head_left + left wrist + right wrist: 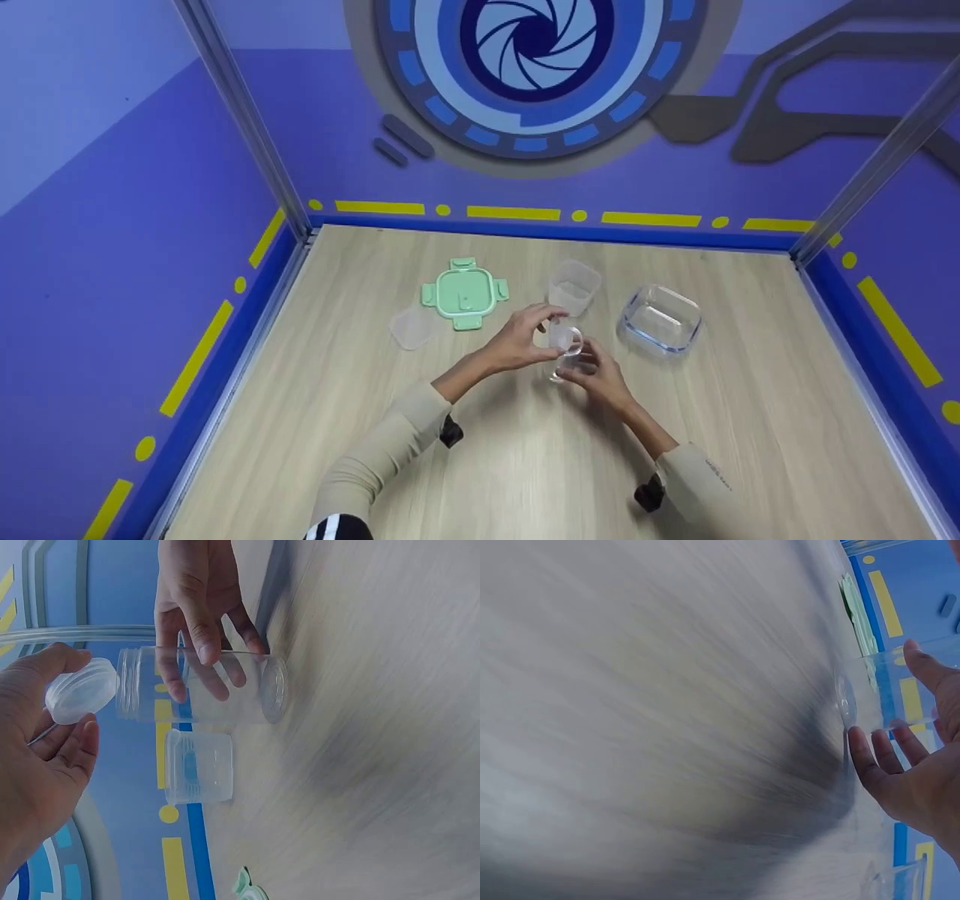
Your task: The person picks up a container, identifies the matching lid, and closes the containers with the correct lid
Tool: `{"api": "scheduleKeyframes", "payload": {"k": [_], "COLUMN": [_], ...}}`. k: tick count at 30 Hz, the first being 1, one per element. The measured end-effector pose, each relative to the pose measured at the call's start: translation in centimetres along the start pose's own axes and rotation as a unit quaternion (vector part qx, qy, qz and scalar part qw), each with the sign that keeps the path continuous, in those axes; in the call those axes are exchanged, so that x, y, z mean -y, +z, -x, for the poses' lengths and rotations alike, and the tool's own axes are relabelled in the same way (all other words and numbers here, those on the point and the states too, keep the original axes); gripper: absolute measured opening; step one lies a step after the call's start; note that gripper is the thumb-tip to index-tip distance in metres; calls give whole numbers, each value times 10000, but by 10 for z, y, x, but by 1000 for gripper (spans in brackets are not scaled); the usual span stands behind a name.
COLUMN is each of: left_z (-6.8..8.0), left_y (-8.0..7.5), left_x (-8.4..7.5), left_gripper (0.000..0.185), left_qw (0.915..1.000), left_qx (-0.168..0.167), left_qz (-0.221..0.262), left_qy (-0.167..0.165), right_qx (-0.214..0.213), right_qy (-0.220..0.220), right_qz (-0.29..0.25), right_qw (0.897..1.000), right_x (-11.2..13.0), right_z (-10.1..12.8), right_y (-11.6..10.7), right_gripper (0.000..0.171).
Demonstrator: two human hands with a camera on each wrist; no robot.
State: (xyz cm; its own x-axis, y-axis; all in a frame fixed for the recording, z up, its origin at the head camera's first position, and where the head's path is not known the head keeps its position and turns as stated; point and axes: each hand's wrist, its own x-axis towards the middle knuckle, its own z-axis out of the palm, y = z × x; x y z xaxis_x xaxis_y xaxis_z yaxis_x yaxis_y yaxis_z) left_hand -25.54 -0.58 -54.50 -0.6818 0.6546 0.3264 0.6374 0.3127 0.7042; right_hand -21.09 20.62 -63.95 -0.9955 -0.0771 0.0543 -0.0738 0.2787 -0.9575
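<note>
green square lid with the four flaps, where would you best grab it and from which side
Probably by one clip flap or an edge. The green square plastic lid lies flat on the wooden table, so there is nothing tall to wrap. Its near flap sticks out toward the person; come from above on that near side, pinching and tilting it up. The frosted lid crowds its left corner.

Both hands raised, fingers curled

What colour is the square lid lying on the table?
Light green; the square lid shows best in the head view.
</note>
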Motion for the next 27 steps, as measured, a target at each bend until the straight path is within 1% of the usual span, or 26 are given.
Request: {"api": "scheduleKeyframes", "payload": {"k": [3,7,9,12,15,18,22,27], "left_z": [1,6,9,10,9,6,1,-4], "left_y": [-2,-12,-17,-21,-19,-15,-8,-1], "left_x": [1,4,6,9,10,8,5,2], "left_gripper": [56,57,59,61,62,63,66,65], "left_qw": [9999,9988,9979,9963,9953,9961,9975,9966], "left_qx": [-93,-210,-170,-2,198,288,290,252], "left_qz": [-118,-438,-620,-858,-943,-833,-647,-782], "left_qy": [12,-13,-59,-82,-70,-24,57,-38], "right_qx": [8,159,176,114,62,56,78,100], "right_qy": [20,47,57,81,54,17,4,-42], "right_qz": [58,12,-39,-38,2,57,80,89], "right_qw": [10000,9999,9998,9999,10000,10000,9999,9999], "right_x": [1,3,3,2,1,1,0,1], "right_z": [1,1,1,1,1,1,0,0], "right_y": [0,1,0,-1,-1,-2,-2,-2], "right_gripper": [59,61,62,63,63,63,64,58]}}
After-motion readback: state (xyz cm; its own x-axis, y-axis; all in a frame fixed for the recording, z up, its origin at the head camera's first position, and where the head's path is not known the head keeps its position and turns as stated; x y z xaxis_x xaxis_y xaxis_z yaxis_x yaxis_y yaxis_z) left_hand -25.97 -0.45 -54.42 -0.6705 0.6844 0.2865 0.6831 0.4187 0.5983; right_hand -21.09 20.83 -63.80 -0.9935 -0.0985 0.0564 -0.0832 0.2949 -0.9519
